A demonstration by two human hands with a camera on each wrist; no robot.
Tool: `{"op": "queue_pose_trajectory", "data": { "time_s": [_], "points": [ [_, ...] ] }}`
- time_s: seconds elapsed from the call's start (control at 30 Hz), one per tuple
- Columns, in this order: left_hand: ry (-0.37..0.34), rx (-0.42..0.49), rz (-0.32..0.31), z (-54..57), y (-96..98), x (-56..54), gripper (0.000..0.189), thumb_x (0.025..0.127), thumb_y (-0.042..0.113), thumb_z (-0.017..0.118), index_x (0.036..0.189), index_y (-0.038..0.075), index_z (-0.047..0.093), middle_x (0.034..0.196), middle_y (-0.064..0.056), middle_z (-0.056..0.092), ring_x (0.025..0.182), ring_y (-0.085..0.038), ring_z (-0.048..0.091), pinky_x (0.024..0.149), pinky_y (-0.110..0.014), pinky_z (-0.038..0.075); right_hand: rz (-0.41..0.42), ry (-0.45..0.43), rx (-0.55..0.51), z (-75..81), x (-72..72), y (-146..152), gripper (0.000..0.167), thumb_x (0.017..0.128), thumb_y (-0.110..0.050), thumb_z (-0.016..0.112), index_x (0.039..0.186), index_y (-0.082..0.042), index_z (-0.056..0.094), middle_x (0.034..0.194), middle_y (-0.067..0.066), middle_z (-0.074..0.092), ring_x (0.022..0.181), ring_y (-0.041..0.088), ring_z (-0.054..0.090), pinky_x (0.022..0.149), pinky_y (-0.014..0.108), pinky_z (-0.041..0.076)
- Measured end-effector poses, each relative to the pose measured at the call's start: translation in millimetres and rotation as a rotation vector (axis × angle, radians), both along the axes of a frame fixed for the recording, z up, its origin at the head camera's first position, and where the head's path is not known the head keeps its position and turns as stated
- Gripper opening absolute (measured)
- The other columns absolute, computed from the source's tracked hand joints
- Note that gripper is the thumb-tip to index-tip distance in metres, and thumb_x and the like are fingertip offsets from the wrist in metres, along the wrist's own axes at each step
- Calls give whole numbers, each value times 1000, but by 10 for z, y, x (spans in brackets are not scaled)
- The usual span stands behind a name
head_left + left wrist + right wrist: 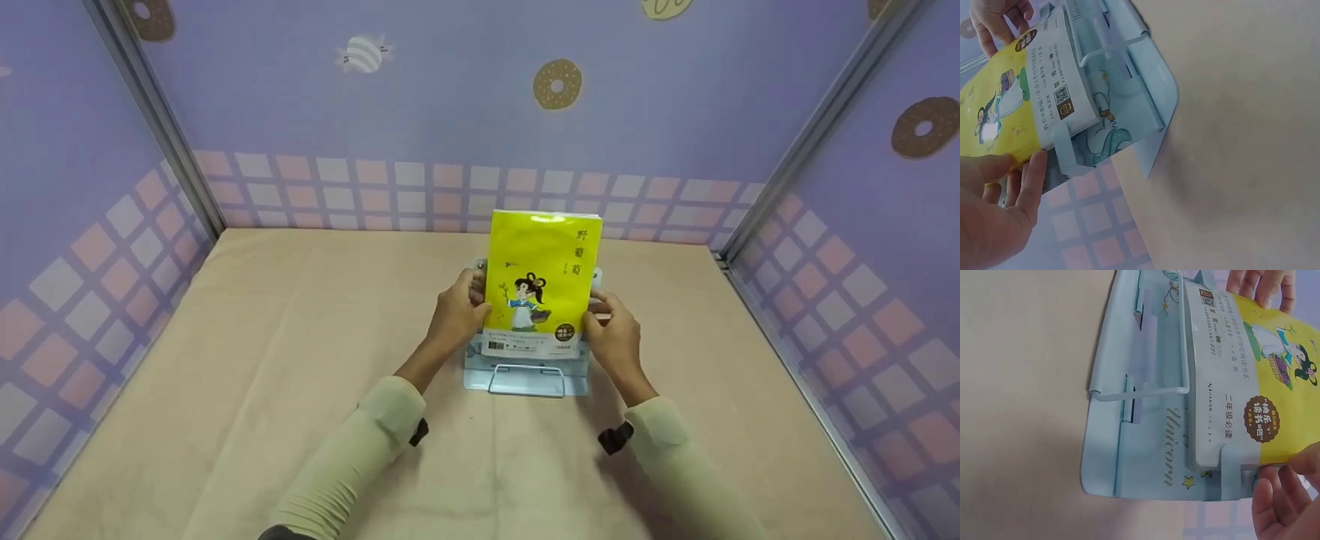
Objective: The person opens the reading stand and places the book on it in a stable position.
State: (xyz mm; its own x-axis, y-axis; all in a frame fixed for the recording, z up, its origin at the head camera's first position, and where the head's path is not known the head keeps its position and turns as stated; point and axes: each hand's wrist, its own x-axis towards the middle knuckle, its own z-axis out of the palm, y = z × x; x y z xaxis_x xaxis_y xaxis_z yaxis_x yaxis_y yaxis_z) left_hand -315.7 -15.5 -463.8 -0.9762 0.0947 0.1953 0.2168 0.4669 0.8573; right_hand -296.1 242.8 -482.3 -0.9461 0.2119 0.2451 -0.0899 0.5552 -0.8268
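A yellow book [544,277] with a white band along its lower edge leans upright against a light blue book stand [474,379]. Its cover has a drawn girl with a basket. My left hand [456,311] pinches the book's left edge, thumb on the cover and fingers behind. On the opposite edge, my right hand [616,334] does the same, thumb in front. In the right wrist view the book's lower edge sits a little above the stand's wire bar [1140,394], with a side clip [1230,472] overlapping the book's edge. The stand's back is mostly hidden behind the book.
The stand stands on a beige cloth-covered table [300,360]. Purple walls [450,97] with a checked border rise at the back and both sides, with metal posts [161,120] at the corners. Black bands are on both sleeves.
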Motion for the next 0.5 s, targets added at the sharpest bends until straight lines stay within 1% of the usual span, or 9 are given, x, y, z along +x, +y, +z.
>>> {"op": "queue_pose_trajectory", "data": {
  "time_s": [0.1, 0.2, 0.3, 0.4, 0.5],
  "points": [
    [4, -66, 11, -48, -3, 37, 48, 98, 7, 61, 143, 15, 47, 103, -8, 62, 93, -21, 60, 82, -31, 51, 19, -36, 7, -19, 10, -7, 39, 99, -14, 61, 139, -14, 58, 118, 12, 68, 99, 29, 70, 83, 40, 60],
    [2, -124, 10, -77, -10, 70, 50, 100, 7, 57, 147, 14, 43, 102, -8, 60, 91, -20, 59, 80, -30, 49, 31, -48, 10, -1, 16, -5, 38, 99, -14, 61, 137, -12, 58, 118, 11, 68, 100, 29, 70, 85, 41, 59],
    [1, -155, 0, -63, -15, 84, 50, 100, 7, 54, 148, 11, 41, 105, -8, 59, 92, -20, 59, 81, -30, 49, 42, -53, 7, 40, 13, 4, 37, 100, -14, 60, 137, -11, 58, 118, 10, 67, 99, 28, 70, 85, 41, 59],
    [2, -164, -10, -34, -28, 85, 48, 99, 6, 52, 147, 9, 41, 108, -9, 58, 96, -21, 59, 84, -31, 50, 52, -44, -10, 66, 2, 9, 36, 100, -14, 60, 136, -11, 59, 117, 9, 66, 98, 27, 69, 85, 39, 59],
    [30, -206, 7, -27, -75, 81, 44, 100, 9, 52, 144, 8, 46, 112, -8, 59, 100, -22, 58, 88, -33, 51, 60, -27, -9, 66, -6, 18, 35, 101, -17, 59, 136, -10, 59, 118, 9, 66, 98, 27, 69, 85, 38, 59]
  ]
}}
